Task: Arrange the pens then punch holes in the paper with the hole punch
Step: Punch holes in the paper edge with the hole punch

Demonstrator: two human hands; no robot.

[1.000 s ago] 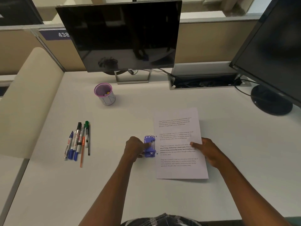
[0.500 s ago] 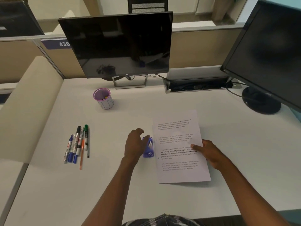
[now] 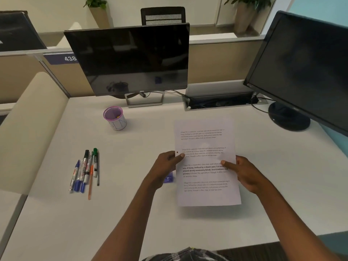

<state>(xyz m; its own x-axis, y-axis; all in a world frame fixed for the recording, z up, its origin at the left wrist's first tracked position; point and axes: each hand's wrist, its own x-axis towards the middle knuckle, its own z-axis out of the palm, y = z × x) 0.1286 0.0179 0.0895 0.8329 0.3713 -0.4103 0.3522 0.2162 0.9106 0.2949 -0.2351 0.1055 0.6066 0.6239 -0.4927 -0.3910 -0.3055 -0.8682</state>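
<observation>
A printed white paper [image 3: 206,178] is held just above the desk, pinched at its left edge by my left hand [image 3: 165,166] and at its right edge by my right hand [image 3: 244,172]. A small punched hole shows near the left margin beside my left thumb. The purple hole punch [image 3: 168,178] lies on the desk under my left hand, mostly hidden. Several pens and markers [image 3: 85,169] lie side by side in a row at the left of the desk.
A purple pen cup [image 3: 114,118] stands behind the pens. A monitor [image 3: 131,61] stands at the back and a second monitor [image 3: 305,72] at the right, its round base [image 3: 289,117] near the paper. A cable tray [image 3: 222,101] sits between them.
My left hand has let go of the hole punch and taken the paper's left edge. The paper has come out of the punch and is lifted slightly by both hands.
</observation>
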